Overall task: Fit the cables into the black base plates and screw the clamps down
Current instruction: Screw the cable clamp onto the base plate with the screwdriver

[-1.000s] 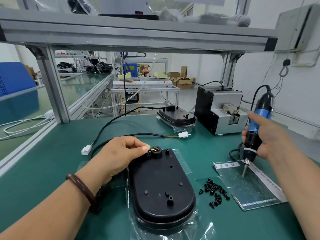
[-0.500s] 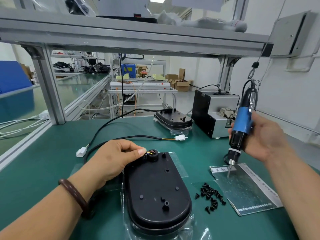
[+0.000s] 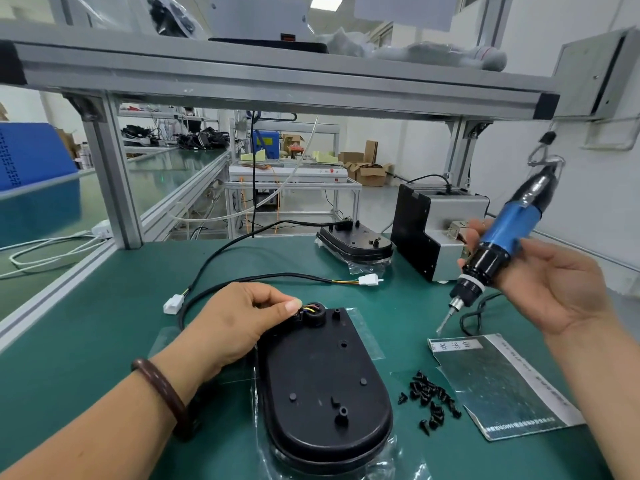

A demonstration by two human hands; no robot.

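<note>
A black oval base plate (image 3: 322,386) lies on clear plastic on the green mat, close in front of me. My left hand (image 3: 239,323) pinches the black cable's end at the round fitting (image 3: 313,313) on the plate's far edge; coloured wires show there. The cable (image 3: 263,277) loops back to a white connector (image 3: 370,280). My right hand (image 3: 550,289) holds a blue and black electric screwdriver (image 3: 498,244) tilted, its bit (image 3: 445,318) in the air above the mat. A pile of black screws (image 3: 429,396) lies right of the plate.
A silver foil bag (image 3: 498,382) lies right of the screws. A second black base plate (image 3: 356,242) with its cable sits at the back, beside a grey and black screw feeder box (image 3: 426,223). Another white connector (image 3: 174,303) lies at left. An aluminium shelf frame (image 3: 277,74) runs overhead.
My right hand lifted the screwdriver from the foil bag and tilted it, bit now pointing down-left in the air. My left hand stayed at the cable fitting.
</note>
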